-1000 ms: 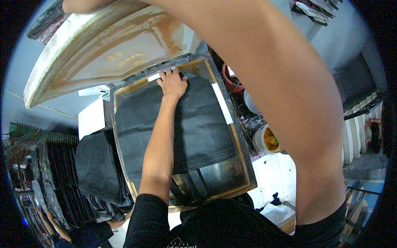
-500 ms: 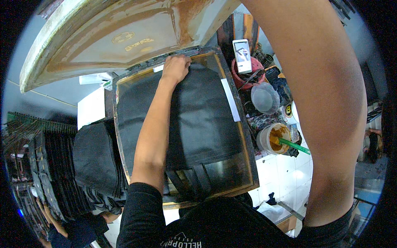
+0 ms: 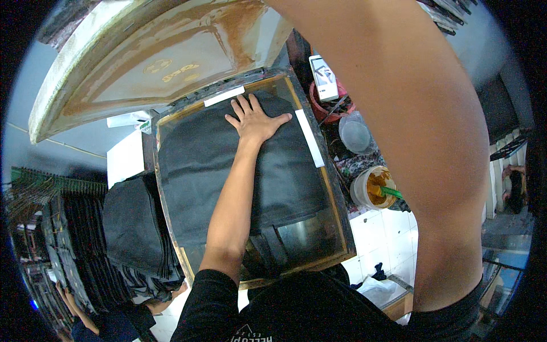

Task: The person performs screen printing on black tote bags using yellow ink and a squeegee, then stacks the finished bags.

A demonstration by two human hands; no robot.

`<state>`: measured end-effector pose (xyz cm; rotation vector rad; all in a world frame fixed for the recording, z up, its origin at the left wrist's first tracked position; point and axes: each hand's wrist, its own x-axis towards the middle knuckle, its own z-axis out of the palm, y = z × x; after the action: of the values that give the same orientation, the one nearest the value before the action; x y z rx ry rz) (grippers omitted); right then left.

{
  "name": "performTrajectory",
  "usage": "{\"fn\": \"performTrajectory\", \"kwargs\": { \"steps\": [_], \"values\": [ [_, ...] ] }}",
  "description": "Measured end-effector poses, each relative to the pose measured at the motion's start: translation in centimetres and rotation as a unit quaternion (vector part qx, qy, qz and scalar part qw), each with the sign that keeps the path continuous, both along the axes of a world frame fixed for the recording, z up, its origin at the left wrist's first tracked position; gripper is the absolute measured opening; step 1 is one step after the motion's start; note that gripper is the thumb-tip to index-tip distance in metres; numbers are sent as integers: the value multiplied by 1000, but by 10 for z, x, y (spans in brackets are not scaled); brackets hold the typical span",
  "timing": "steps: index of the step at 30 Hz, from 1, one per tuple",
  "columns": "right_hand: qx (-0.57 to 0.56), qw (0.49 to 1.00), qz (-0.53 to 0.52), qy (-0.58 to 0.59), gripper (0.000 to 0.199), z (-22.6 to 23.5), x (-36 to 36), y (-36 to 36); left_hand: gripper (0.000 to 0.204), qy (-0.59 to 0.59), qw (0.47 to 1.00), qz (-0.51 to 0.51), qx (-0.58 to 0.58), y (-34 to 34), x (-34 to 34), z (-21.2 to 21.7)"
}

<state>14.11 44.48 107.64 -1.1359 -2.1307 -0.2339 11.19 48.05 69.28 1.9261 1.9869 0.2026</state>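
A black fabric bag (image 3: 285, 188) lies flat on a wood-edged board (image 3: 336, 216), its straps at the near end. My left hand (image 3: 255, 122) rests on the bag's far part, fingers spread and palm down, holding nothing. White strips mark the board's far edge (image 3: 224, 96) and right edge (image 3: 309, 138). Beyond the board, a screen-printing frame (image 3: 131, 74) with brown-stained mesh and a faint design stands tilted up. My right arm reaches up past the top of the picture, so its hand is out of sight.
At right are a phone (image 3: 323, 77) on a red bucket (image 3: 342, 111), a translucent tub (image 3: 354, 134) and an ochre paint pot (image 3: 364, 191) with a green-handled tool. Black bags are stacked (image 3: 134, 222) at left. A co-worker's arm (image 3: 80, 310) shows lower left.
My left hand has left the bag's far edge, where its fingers were curled, and moved right and nearer. Its fingers are now spread on the fabric. The far white strip is uncovered.
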Motion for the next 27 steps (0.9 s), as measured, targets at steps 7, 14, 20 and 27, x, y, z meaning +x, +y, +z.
{"fn": "performTrajectory", "kwargs": {
  "steps": [7,14,20,27],
  "values": [
    [-294,874,-347,-173,28,53,-62,3,145,-29,999,10,-25,1,3,6],
    [-397,790,-430,-184,29,77,-90,14,148,-26,999,8,-41,8,12,12],
    [28,999,27,28,30,-12,26,-24,149,-36,998,17,-40,15,12,18],
    [-100,992,64,33,26,-3,25,-39,148,-5,1000,-5,-18,23,2,22]
  ]
}}
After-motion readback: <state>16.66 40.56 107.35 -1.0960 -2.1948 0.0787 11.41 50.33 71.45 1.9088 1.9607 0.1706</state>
